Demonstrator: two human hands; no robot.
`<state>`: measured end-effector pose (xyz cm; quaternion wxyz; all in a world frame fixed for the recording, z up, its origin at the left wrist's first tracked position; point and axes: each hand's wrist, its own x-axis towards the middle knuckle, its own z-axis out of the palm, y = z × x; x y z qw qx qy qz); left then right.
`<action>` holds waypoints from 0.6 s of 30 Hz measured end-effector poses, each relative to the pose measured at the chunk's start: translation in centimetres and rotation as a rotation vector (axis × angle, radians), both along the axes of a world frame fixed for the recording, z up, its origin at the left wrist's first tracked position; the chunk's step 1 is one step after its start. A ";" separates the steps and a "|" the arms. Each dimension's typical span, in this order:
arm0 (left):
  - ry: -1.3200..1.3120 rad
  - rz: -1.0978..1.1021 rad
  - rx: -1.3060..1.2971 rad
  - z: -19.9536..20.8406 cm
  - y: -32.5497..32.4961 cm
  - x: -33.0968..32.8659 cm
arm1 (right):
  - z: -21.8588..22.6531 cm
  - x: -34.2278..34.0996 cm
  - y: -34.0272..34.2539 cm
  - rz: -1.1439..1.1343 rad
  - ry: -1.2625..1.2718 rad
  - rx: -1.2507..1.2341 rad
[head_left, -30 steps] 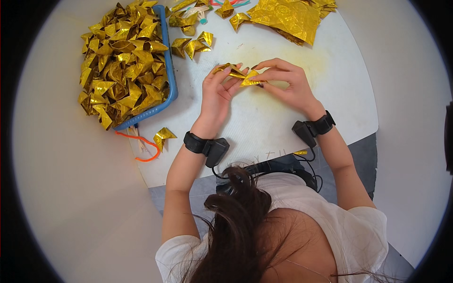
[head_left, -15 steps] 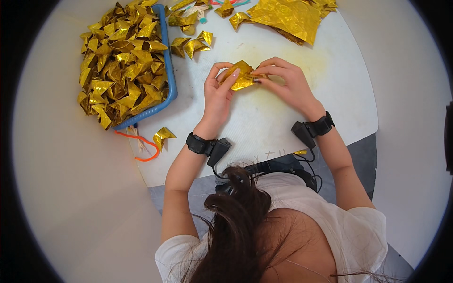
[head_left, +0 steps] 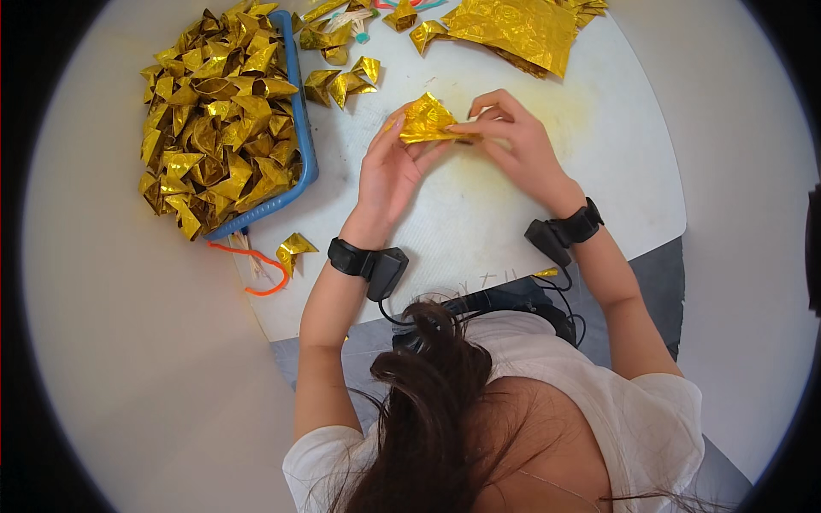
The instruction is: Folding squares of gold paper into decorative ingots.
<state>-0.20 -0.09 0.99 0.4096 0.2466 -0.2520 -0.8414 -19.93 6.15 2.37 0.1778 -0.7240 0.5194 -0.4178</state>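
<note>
Between my two hands, above the white table, is a partly folded piece of gold foil paper [head_left: 426,118]. My left hand [head_left: 389,167] grips its left side, with the thumb along the near edge. At its right corner, my right hand [head_left: 513,137] pinches the foil between thumb and fingertips. The fingertips under the paper are partly hidden. To the left stands a blue basket [head_left: 304,137] heaped with folded gold foil pieces [head_left: 214,120]. A few more folded pieces [head_left: 342,84] lie just beyond my left hand.
A stack of flat gold foil sheets [head_left: 513,34] lies at the far side of the white table [head_left: 599,179]. One folded piece [head_left: 296,250] and an orange cord [head_left: 272,267] rest near the left edge. White walls flank the table; cables hang from my wrist straps.
The foil piece has tilted and moved slightly up and left, now showing a broader face. My left hand has turned its palm more upward; my right hand stays at the right corner.
</note>
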 end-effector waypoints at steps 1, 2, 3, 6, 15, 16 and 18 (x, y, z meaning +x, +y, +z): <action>0.063 -0.062 0.010 0.2 0.1 0.0 | -0.5 -0.3 -0.1 -0.002 0.001 -0.001; 0.126 -0.124 0.019 0.3 0.2 0.0 | -1.1 -0.5 -0.2 -0.012 -0.297 0.138; 0.125 -0.121 0.017 0.0 0.1 0.2 | -1.3 -0.5 -0.4 -0.017 -0.597 0.276; 0.087 -0.213 -0.255 -0.7 -0.1 0.8 | -1.4 -0.9 -0.6 -0.033 -0.727 0.510; -0.221 -0.325 -0.574 -1.2 -0.8 1.9 | -0.2 -0.8 0.0 0.315 -0.782 0.837; -0.186 -0.382 -0.670 -0.8 -0.8 1.8 | -0.3 -0.8 0.0 0.312 -0.783 0.837; -0.207 -0.442 -0.697 0.6 -0.1 1.5 | -0.3 -0.9 0.1 0.443 -0.761 0.900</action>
